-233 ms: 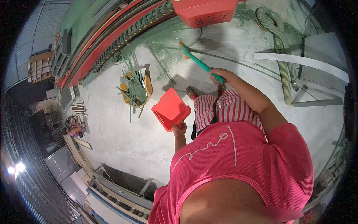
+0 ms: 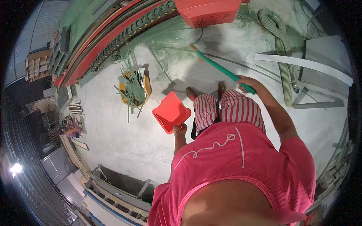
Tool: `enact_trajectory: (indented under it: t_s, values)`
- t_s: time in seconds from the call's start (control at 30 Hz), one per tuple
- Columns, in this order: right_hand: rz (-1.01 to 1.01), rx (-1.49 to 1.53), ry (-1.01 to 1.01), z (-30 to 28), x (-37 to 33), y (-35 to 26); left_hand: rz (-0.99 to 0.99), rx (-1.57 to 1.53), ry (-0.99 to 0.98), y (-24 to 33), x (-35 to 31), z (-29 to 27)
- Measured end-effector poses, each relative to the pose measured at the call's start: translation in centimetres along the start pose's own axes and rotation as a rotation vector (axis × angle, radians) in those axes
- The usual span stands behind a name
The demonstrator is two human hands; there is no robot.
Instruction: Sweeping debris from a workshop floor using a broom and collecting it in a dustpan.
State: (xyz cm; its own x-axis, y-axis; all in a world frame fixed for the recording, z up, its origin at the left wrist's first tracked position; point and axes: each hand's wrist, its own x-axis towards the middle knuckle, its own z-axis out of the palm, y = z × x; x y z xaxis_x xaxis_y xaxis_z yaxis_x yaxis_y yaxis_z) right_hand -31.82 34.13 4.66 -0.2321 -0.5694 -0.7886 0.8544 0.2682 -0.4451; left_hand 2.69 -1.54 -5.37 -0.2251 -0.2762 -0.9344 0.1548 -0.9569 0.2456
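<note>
In my left hand is a red dustpan, with my fingers closed round its handle. The dustpan hangs above the floor to the left of my legs. My right hand, out in front of my right leg, grips a long green hand broom near one end. Its far end is orange and points forward and left, toward the red machine part; the bristles are hard to make out. A yellow bin beyond the dustpan is heaped with green and grey strip offcuts.
A red machine housing stands ahead, beside a long red and green machine. Ribbed hoses, a white curved strip and a metal frame lie to the right. Stacked boards line the lower left. Thin strips lie on the dusty floor.
My right hand has moved right and closer to me, drawing the broom along with it. The dustpan in my left hand has barely shifted.
</note>
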Motion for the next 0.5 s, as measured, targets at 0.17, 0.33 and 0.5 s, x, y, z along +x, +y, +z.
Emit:
enact_trajectory:
  t_s: [0.17, 0.33, 0.5]
  values:
    - [-0.041, -0.022, 0.178, -0.8, -6.5, 0.9, -0.019, 0.02, 0.22, -0.2, -0.7, 1.6]
    - [-0.095, 0.241, 0.305, -2.7, -6.9, 2.4, -0.036, -0.051, 0.066, -0.2, -2.5, 4.3]
    - [0.108, 0.472, 0.24, -4.4, -1.3, 2.8, -0.004, 0.043, -0.025, -0.3, -2.7, 5.1]
